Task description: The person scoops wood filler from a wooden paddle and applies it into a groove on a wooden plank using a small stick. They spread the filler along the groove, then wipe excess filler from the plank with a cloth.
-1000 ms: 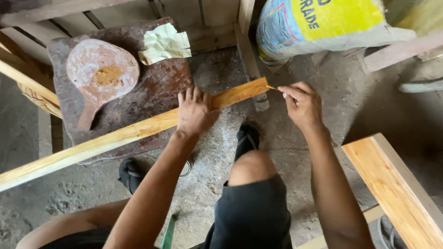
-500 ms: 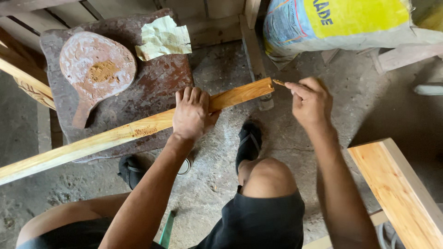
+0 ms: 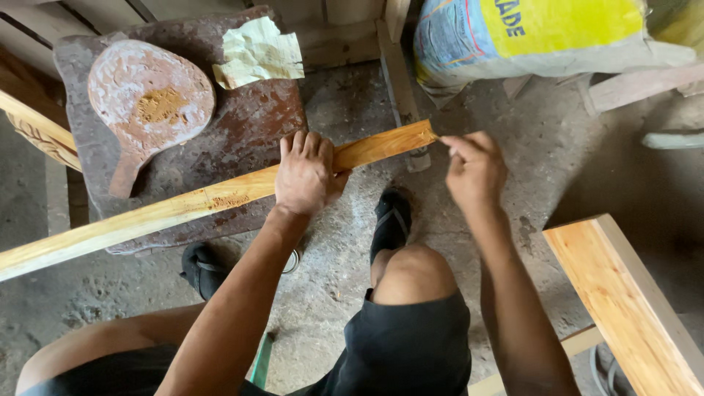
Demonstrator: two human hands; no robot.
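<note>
The left hand [image 3: 306,174] lies flat on a long wooden strip [image 3: 183,209], with its fingers spread over the top and pressing it down. The strip is yellow-brown and runs slanting from the lower left up to the right. It rests across the front edge of a dark brown slab [image 3: 242,125], and its right end sticks out past the slab's right edge, over the grey floor [image 3: 330,286]. The right hand [image 3: 475,170] is at that free end of the strip. Its fingers are pinched together and the fingertips touch the tip of the wood; it is too small to tell if something thin is held between them. On the slab, near its left edge, lies a round wooden paddle [image 3: 150,103] with a white, dusty face and a brown spot in the middle. Near the slab's back right corner lies a crumpled piece of yellow paper [image 3: 258,51]. A yellow and blue sack [image 3: 543,37] sits on the floor well behind the right hand. A wide wooden plank [image 3: 623,301] lies at the lower right, well apart from both hands. The person's bare knee [image 3: 412,270] and a foot in a black sandal [image 3: 390,220] are below the strip, between the two arms.
</note>
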